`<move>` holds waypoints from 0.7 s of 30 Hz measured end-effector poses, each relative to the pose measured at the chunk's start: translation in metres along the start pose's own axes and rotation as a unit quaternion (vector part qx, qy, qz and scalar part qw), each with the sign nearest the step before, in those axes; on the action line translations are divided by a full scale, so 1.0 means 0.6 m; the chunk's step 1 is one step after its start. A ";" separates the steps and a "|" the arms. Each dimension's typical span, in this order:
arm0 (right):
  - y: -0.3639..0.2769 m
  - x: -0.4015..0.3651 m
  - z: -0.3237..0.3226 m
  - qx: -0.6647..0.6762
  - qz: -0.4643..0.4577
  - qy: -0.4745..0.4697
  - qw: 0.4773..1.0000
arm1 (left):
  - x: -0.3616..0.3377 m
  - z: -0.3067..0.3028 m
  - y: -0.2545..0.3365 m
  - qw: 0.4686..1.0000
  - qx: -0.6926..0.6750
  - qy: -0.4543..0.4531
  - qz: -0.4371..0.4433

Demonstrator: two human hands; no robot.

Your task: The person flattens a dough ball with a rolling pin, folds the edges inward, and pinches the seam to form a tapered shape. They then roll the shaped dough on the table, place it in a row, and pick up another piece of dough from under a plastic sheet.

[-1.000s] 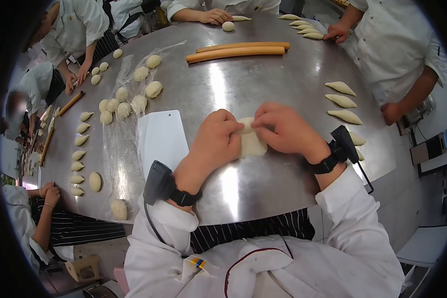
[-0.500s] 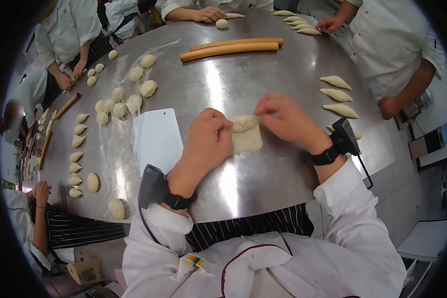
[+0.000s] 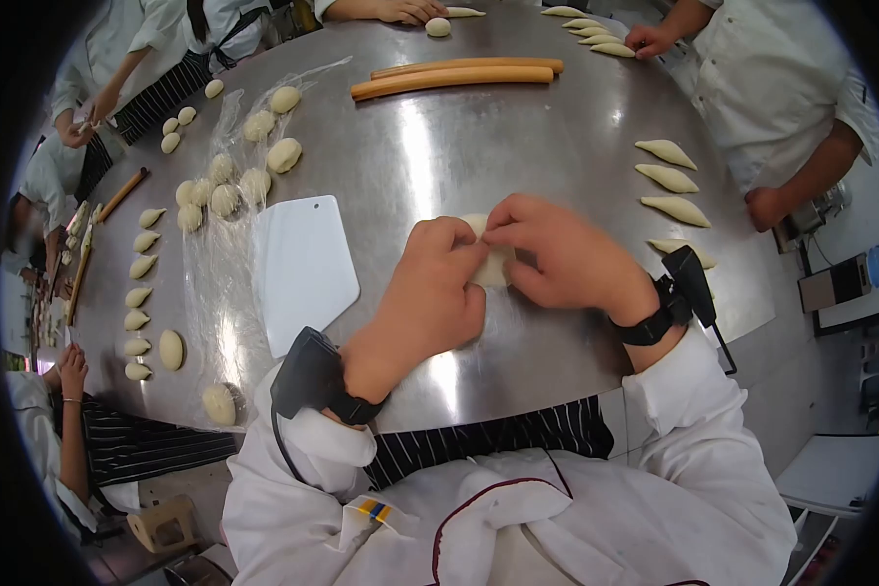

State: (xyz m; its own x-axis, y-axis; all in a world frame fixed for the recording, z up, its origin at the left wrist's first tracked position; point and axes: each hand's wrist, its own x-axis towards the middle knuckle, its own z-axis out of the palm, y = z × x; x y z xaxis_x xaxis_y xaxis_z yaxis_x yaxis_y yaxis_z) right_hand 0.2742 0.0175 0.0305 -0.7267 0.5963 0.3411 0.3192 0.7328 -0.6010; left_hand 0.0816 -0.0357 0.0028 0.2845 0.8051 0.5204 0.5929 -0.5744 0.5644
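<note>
At the near middle of the steel table point(image 3: 518, 146), both hands close on one piece of dough point(image 3: 495, 269). The left hand point(image 3: 430, 293) covers the dough's left side, its fingers curled and pinching the top edge. The right hand point(image 3: 562, 256) meets it from the right, fingertips gripping the same edge. Most of the dough is hidden beneath them, and it rests on the steel.

To the left a plastic sheet point(image 3: 215, 283) lies flat with a cluster of balls point(image 3: 227, 198) on it. A white scraper point(image 3: 303, 259) lies between the sheet and the left hand, near the hand but apart from it. Shaped pieces point(image 3: 666, 179) lie in a row towards the right rim.

The table's near edge runs just under both wrists. Bare steel stretches from the hands to two pins point(image 3: 454, 76) lying across the far side. Another person's hand point(image 3: 649, 39) rests at the far rim.
</note>
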 end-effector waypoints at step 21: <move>0.043 -0.010 -0.004 0.090 0.029 0.001 0.995 | 0.006 -0.031 -0.054 0.996 -0.069 -0.053 0.029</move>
State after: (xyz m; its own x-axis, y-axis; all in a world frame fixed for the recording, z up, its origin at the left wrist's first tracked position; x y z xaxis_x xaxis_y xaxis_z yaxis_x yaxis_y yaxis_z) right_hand 0.2881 0.0335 0.0147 -0.7085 0.6373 0.3032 0.2464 0.6260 -0.7399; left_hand 0.0491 -0.0170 -0.0016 0.3974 0.7770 0.4882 0.4656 -0.6292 0.6224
